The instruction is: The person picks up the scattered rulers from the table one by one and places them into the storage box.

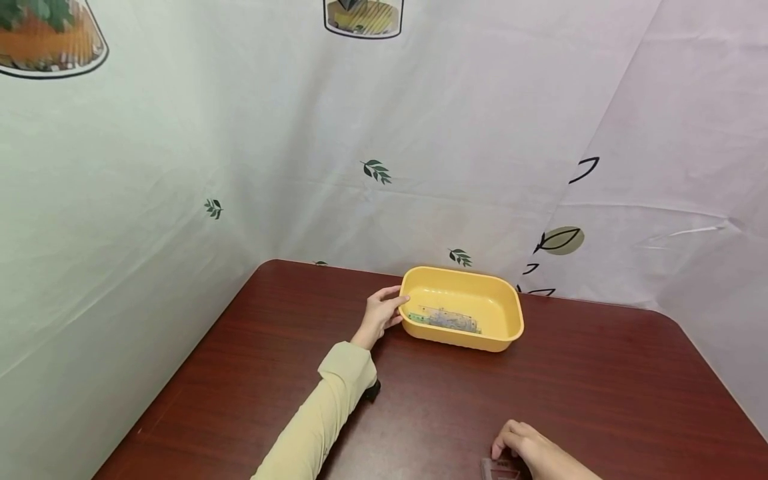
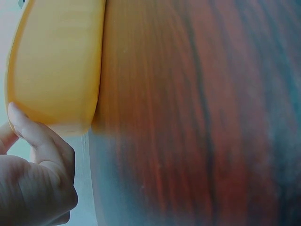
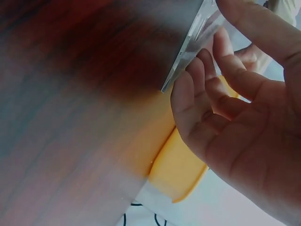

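My left hand [image 1: 379,313] grips the left end of a yellow plastic bin [image 1: 510,313], thumb over the rim and fingers outside. The left wrist view shows the bin's side wall [image 2: 61,56] with fingers at its rim. Inside the bin lie thin see-through plastic pieces [image 1: 450,320], one greenish, like rulers or stencils. Near the front of the table, my right hand [image 1: 531,448] holds a clear flat plastic piece [image 1: 499,470] with angular markings, partly out of frame. In the right wrist view this clear piece [image 3: 188,49] stands edge-on at the curled fingers.
The dark red-brown wooden table [image 1: 420,413] has rounded far corners. Light fabric walls [image 1: 288,133] with leaf prints stand close behind it and at both sides. A small black object [image 1: 372,391] shows beside the left sleeve.
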